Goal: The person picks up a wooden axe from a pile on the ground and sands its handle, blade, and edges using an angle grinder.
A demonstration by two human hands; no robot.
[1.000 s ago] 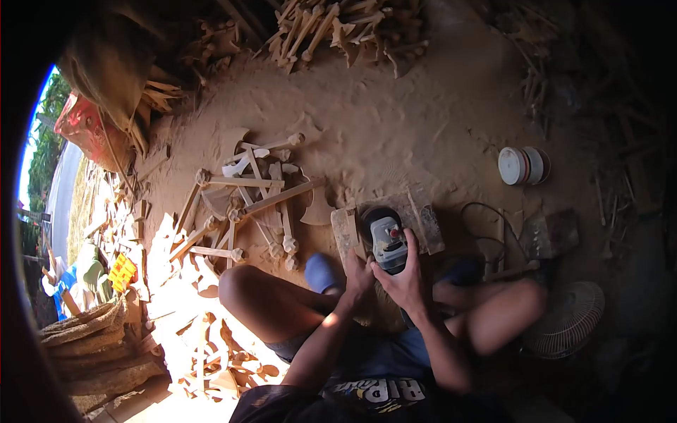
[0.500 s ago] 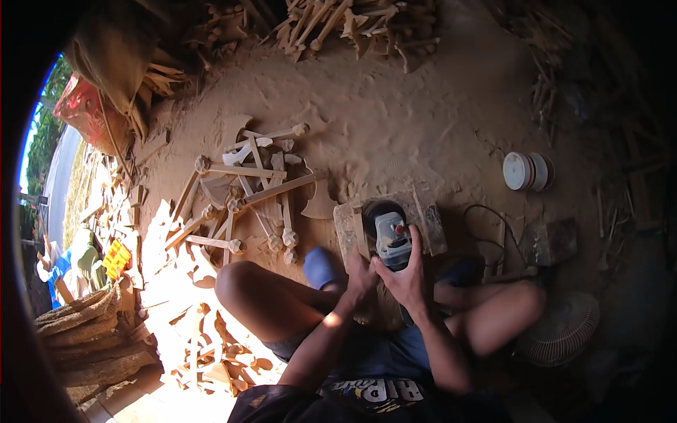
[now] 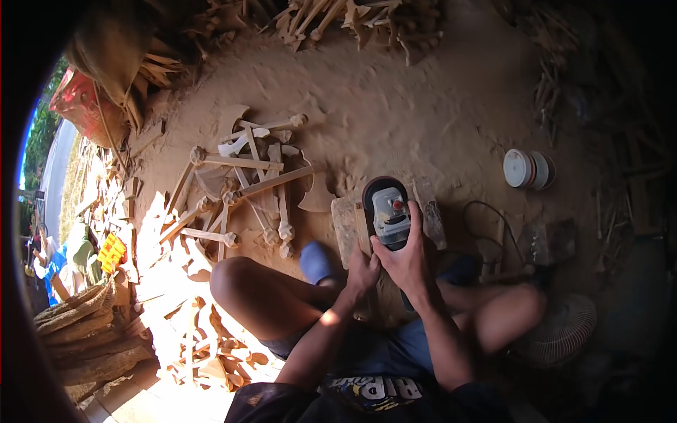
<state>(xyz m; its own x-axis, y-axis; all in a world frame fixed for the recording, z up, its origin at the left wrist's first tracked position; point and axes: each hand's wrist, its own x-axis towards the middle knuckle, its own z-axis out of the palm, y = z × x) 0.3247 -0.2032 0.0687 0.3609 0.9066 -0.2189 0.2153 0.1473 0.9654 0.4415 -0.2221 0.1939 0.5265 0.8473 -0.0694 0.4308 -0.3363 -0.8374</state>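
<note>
My right hand is wrapped round an electric sander with a dark round pad and a clear-and-grey body. Beside it, my left hand is closed on the near end of a narrow wooden piece; the sander's pad overlaps its far side. Both sit over a low, dusty wooden block between my legs. Whether the pad touches the wood is hidden from above. To the left lies a loose heap of axe-shaped wooden pieces with long handles and knobbed ends.
A white tub lies to the right on the dusty ground. A dark cord loops near my right foot, with a fan beside my right knee. More wooden pieces are piled at the back, and scraps lie in sunlight at left.
The sander and my right hand have shifted slightly away from me along the wooden piece. My left hand keeps its grip. The whole view has moved a little.
</note>
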